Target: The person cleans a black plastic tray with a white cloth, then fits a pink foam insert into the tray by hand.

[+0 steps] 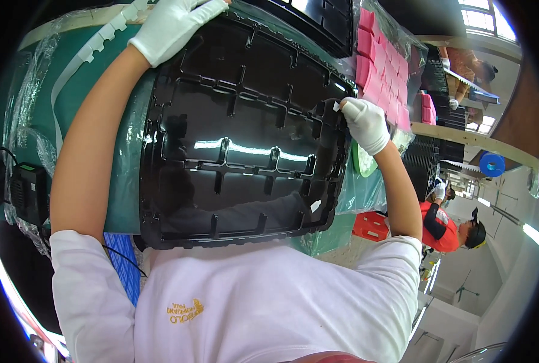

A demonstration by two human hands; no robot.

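Observation:
A large black plastic tray [257, 130] with moulded ridges and shallow compartments lies in front of my body, its near edge close to my shirt. My left hand [175, 27], in a white glove, grips the tray's far left edge. The upper frame border cuts off part of that hand. At the tray's right edge, my gloved right hand [366, 124] is closed, its fingertips pinching the rim. Beside those fingertips shows a small pale bit, too small to name. Near the tray's lower right corner is a small white patch [316, 206].
Pink foam blocks [378, 66] are packed right of the tray, and more black trays [324, 24] lie beyond it. Clear plastic film and a white notched strip [97, 42] lie at left, near a black device [29, 190]. Other people [444, 227] work at right.

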